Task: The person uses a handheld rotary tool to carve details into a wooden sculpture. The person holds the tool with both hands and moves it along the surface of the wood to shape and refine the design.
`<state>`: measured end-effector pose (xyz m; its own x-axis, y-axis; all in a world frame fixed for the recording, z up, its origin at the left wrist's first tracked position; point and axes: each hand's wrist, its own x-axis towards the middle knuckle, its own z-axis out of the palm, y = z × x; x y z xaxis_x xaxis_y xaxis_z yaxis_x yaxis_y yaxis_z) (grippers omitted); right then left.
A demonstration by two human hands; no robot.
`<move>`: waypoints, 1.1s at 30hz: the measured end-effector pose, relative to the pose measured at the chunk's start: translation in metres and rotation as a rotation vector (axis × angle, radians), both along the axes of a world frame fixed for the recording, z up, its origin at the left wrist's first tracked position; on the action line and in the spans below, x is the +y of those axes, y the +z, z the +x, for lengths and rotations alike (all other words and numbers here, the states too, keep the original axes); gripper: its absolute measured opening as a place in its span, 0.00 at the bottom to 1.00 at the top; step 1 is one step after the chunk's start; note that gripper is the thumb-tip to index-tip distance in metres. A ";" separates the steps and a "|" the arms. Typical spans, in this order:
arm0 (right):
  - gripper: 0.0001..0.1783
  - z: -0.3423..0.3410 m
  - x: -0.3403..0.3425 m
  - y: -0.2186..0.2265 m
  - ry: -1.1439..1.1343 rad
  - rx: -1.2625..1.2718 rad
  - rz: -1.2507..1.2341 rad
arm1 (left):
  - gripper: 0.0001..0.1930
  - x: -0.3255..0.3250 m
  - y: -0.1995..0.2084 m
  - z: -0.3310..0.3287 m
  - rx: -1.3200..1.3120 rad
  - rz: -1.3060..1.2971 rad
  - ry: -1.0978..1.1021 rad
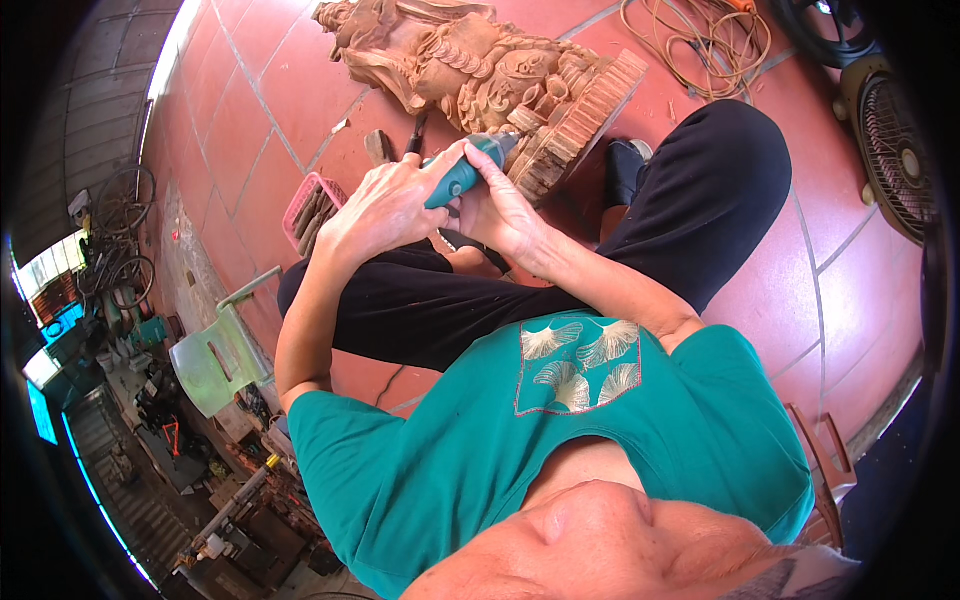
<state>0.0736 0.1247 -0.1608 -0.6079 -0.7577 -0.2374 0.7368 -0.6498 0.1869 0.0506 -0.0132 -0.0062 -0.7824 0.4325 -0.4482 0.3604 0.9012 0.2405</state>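
A reddish-brown carved wooden figure [490,70] lies on the tiled floor ahead of me, its ridged base [590,125] toward the right. Both hands are wrapped round a teal handheld rotary tool [462,183], whose grey nose meets or nearly meets the carving beside the base. My left hand [385,203] is closed on the tool's near left side. From the right, my right hand [503,215] grips it, thumb along the body. The bit's tip is too small to make out. A dark slim tool [416,134] and a wood block [378,147] lie left of the hands.
A pink basket [298,213] of wooden-looking sticks or handles stands at the left, near a pale green chair [215,362]. Coiled orange cable [712,50] lies at the upper right, with a fan [895,150] beyond. My bent legs [690,200] flank the work. Bicycles [120,230] stand far left.
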 end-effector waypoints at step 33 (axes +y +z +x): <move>0.21 -0.005 -0.004 0.017 -0.015 -0.018 0.098 | 0.42 0.003 0.008 -0.005 -0.060 -0.046 0.031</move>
<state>0.0689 0.1209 -0.1440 -0.6142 -0.7211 -0.3206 0.7239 -0.6766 0.1349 0.0460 -0.0106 0.0015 -0.7662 0.3861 -0.5136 0.3179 0.9224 0.2192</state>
